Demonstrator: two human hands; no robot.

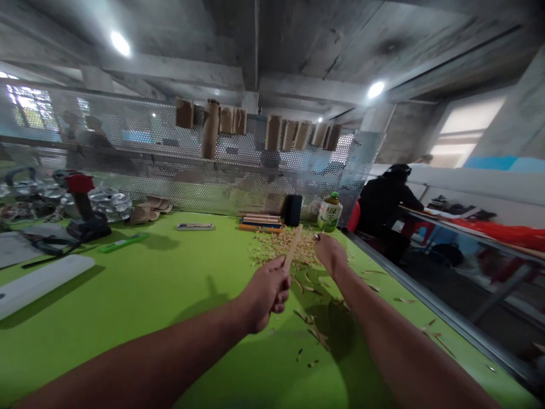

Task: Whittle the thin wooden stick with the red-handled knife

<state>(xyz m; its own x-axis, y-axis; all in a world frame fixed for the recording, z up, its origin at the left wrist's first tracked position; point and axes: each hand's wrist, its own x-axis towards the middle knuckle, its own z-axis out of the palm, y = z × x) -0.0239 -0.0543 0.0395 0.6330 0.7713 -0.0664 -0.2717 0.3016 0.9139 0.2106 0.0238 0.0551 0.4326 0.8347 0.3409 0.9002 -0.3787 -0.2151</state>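
Note:
My left hand [266,292] is closed round a light wooden stick [293,248], which points up and away from me. To its right, my right hand [330,254] is closed on a small tool whose metal tip [317,237] just shows past the fingers; the rest is hidden in the grip, so its kind is unclear. A gap separates that tip from the stick. Below and behind both hands, a heap of wood shavings [272,244] covers part of the green tabletop [204,272], with longer curls [317,332] scattered nearer to me.
Behind the shavings are stacked pencil-like sticks [260,222], a black block [293,210] and a drink bottle [330,212]. A green cutter [123,242], a cordless drill [84,207] and a white bar [42,284] lie leftward. A perforated metal screen [247,170] backs the table. A person [385,199] sits at right.

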